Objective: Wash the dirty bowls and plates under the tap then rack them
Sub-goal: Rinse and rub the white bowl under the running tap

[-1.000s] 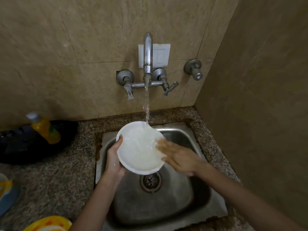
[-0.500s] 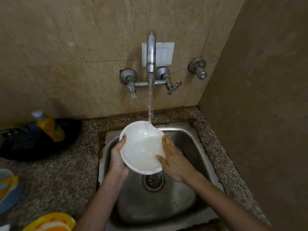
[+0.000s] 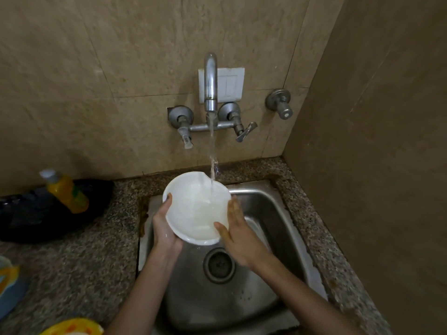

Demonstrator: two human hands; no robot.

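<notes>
Our left hand [image 3: 165, 229] grips the white bowl [image 3: 193, 211] at its left rim, thumb hooked over the lip and fingers hidden beneath. Our right hand [image 3: 240, 236] lies flat against the bowl's right side, fingers straight and together along the outer wall, thumb laid across the lip. We hold the bowl tilted toward us above the sink [image 3: 271, 213], clear of the drain [image 3: 219, 264], and the stream from the tap [image 3: 210, 78] falls just inside its far rim, so water sheets across the inside. We judge this to be the rinsing step for this bowl. Next we would need to turn it so the water reaches the outside too, tip it to drain, then carry it to a rack, which we cannot see here. A yellow plate [image 3: 72, 327] waits on the counter [image 3: 72, 274], near a soap bottle [image 3: 65, 189].
</notes>
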